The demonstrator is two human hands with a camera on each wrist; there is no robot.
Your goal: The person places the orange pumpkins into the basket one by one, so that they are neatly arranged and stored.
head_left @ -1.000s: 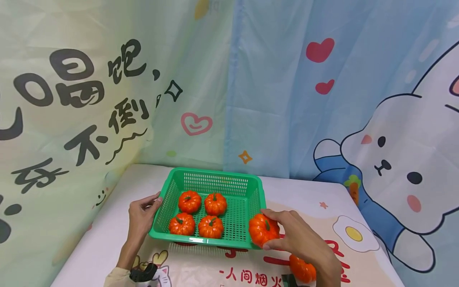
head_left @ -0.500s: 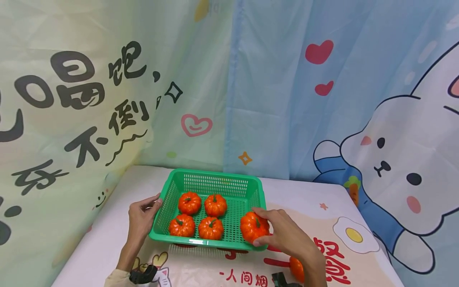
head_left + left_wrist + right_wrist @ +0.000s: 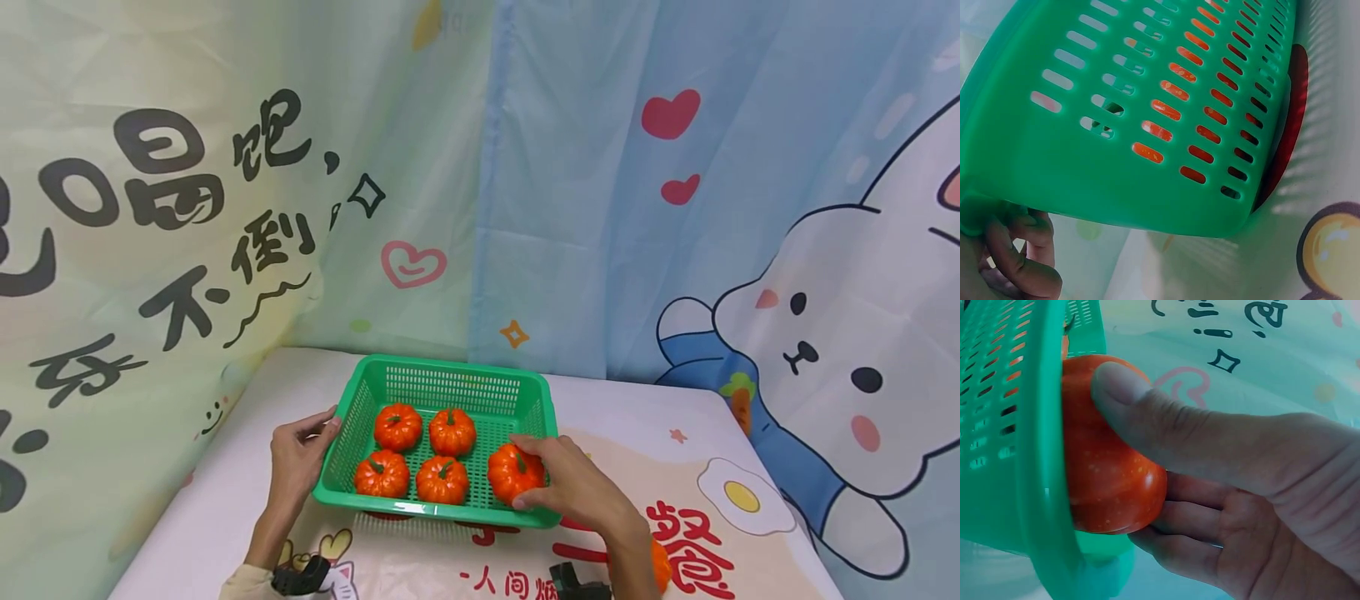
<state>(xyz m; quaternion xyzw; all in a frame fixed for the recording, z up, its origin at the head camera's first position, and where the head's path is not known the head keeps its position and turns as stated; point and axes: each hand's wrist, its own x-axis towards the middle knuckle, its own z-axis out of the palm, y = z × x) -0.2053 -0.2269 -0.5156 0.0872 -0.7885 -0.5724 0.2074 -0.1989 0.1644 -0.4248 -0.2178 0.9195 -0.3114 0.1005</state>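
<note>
My left hand (image 3: 296, 454) holds the left rim of a green plastic basket (image 3: 480, 514); in the left wrist view its curled fingers (image 3: 1022, 259) show under the rim. Several small orange pumpkins, shiny with green stems, sit in the basket's left half, among them a front-left pumpkin (image 3: 382, 473) and a back pumpkin (image 3: 452, 431). My right hand (image 3: 581, 485) grips another pumpkin (image 3: 513, 475) between thumb and fingers at the basket's right end. In the right wrist view the held pumpkin (image 3: 1110, 469) is partly hidden by the rim.
One more pumpkin (image 3: 661, 567) lies on the table at right, partly hidden by my right forearm. A printed cloth (image 3: 420, 558) covers the table. Behind the table hangs a printed curtain (image 3: 547, 275).
My right hand has moved left with its pumpkin, from the basket's right rim to over its right part. The left hand and basket have stayed in place.
</note>
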